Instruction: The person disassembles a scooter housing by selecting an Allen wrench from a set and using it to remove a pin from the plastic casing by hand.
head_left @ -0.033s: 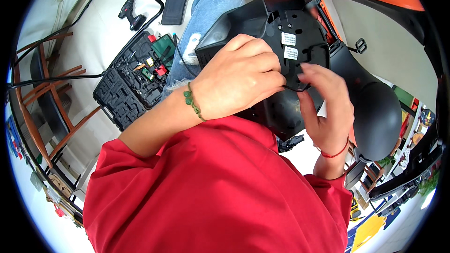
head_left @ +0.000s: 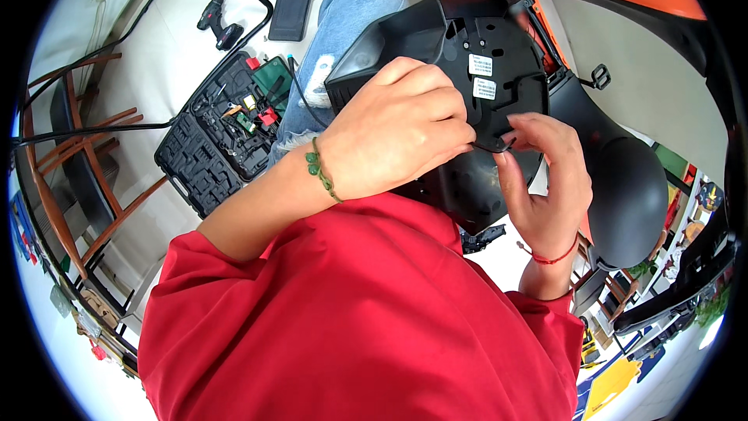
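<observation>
Seemingly positioning thin black strip at four o'clock on angular black plastic housing; gripping with left hand, right hand part-open; likely needs pinching next.

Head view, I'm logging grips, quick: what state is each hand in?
Left hand: fingers curled over black housing; grip hidden.
Right hand: fingers curved at that housing; whether pinching, unclear.
</observation>
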Motion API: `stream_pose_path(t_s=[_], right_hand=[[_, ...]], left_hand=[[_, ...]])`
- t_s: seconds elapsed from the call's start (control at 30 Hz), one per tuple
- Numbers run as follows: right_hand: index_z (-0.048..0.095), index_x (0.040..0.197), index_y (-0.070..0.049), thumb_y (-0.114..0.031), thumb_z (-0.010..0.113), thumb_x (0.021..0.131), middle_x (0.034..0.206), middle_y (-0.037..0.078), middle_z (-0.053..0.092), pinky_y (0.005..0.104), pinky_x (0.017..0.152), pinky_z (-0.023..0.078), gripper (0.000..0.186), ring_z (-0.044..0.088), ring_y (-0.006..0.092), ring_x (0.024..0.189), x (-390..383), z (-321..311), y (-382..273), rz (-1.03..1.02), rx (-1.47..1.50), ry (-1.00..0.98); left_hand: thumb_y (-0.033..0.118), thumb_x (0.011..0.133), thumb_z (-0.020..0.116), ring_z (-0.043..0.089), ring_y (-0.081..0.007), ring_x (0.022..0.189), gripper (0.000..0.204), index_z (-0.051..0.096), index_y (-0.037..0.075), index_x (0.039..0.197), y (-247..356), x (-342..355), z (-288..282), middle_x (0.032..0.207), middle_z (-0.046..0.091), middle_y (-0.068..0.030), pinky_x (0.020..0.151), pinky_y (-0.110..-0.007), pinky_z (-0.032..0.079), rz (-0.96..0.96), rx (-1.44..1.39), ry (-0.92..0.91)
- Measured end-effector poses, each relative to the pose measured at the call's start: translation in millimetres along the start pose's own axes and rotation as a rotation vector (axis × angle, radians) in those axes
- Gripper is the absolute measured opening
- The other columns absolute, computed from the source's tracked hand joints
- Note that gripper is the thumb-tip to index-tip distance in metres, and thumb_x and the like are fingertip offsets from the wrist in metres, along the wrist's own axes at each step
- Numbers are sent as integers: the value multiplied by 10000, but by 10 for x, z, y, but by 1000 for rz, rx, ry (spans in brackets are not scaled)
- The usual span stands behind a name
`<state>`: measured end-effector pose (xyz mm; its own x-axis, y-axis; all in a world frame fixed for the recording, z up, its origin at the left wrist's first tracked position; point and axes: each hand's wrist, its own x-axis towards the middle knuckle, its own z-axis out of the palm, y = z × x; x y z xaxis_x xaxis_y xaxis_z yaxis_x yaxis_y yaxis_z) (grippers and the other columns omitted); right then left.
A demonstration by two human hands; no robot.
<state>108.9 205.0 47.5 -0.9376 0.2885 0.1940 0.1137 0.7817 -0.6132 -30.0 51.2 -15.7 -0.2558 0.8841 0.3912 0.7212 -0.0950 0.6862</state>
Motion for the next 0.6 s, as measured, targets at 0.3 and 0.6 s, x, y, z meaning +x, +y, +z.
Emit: stream_pose_path(t_s=[0.3, 0.6], right_hand=[[657, 984, 7, 20, 725, 771, 773, 87, 639, 261, 546, 480, 225, 612, 168, 611, -65, 65, -211, 262, 152, -70], [717, 881, -105, 66, 660, 688, 845, 69, 564, 296, 594, 476, 264, 569, 206, 723, 5, -21, -115, -129, -2, -219]], left_hand=[[141, 688, 744, 556, -204, 951, 222, 686, 128, 901, 13, 14, -4, 897, 604, 15, 886, -368, 412, -7, 4, -14], [131, 668, 739, 550, -206, 952, 246, 686, 117, 908, -5, 14, 0, 904, 605, 17, 871, -363, 410, 10, 12, -18]])
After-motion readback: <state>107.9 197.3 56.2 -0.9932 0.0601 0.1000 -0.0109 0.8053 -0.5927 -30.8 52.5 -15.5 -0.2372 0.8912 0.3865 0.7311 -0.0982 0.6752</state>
